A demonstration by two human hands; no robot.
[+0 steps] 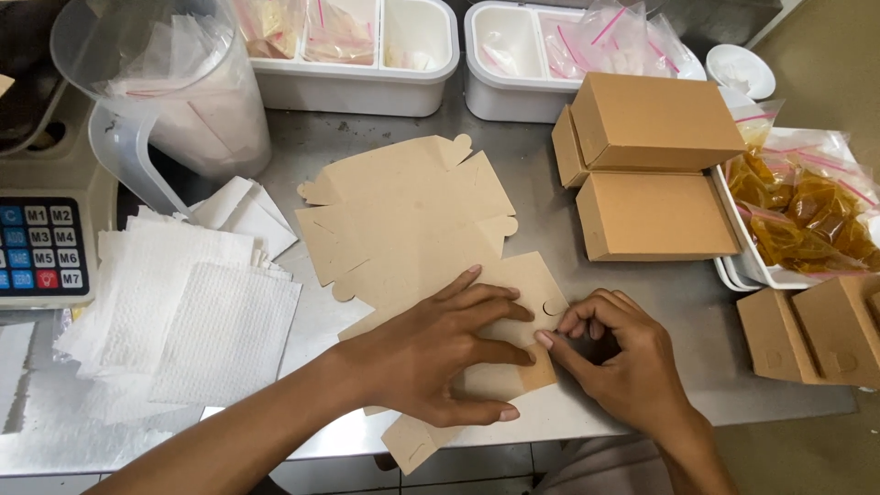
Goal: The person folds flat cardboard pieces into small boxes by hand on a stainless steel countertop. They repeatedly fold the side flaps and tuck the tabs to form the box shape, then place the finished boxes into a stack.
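My left hand (449,353) presses flat, fingers spread, on the flat brown die-cut cardboard box blank (513,330) at the steel table's (513,183) near edge. My right hand (619,362) pinches its right flap. I'd crease firmly along the score, keeping 1 palm anchoring.

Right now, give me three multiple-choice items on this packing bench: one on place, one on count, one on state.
1. Where do the white paper sheets lie, seen from the camera?
A. left of the hands
B. on the folded boxes
C. in a tub

2. How many closed cardboard boxes are stacked past the right hand?
A. one
B. two
C. five

3. The cardboard blank beyond the left hand is:
A. flat, unfolded
B. crumpled
C. taped shut

Key: 1 A, sheets lie by the scale; 2 B, one rests on another; 3 A, tabs lie flat.
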